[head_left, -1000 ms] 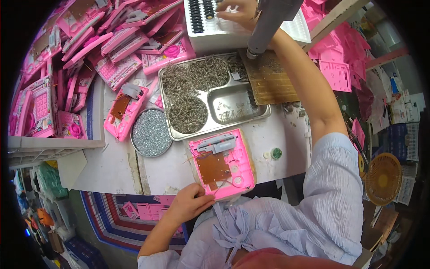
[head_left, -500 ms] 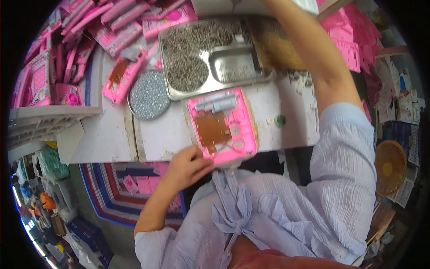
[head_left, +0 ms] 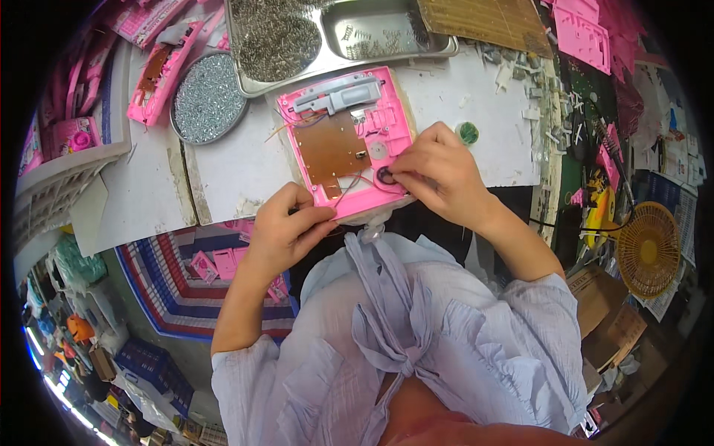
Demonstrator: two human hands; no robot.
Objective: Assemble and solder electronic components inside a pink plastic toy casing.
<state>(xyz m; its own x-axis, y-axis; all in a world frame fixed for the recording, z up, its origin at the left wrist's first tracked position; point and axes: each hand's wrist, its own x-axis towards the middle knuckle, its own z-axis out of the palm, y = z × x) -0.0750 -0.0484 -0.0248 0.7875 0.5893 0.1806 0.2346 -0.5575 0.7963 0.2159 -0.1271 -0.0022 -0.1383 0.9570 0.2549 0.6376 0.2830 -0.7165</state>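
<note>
On the white bench in front of me lies a pink plastic housing [head_left: 361, 207], open side up. Inside it are a brown circuit board [head_left: 327, 145], a long grey plastic part [head_left: 342, 97] and thin wires. My left hand [head_left: 279, 230] grips the housing's near left corner between thumb and fingers. With fingertips pinched, my right hand [head_left: 442, 178] holds a small round black part [head_left: 385, 176] at the round seat near the housing's lower right. The fingers partly cover this part.
Beyond the housing stands a metal tray [head_left: 320, 63] of springs and small metal pieces. A round dish of screws [head_left: 210, 100] and another pink housing [head_left: 160, 78] are at left. A green round piece [head_left: 467, 133] lies at right. A striped basket [head_left: 167, 290] sits below the bench.
My right hand has come back from beyond the tray to the housing and now holds the round black part there. My left hand stays at the near left corner. The view has shifted.
</note>
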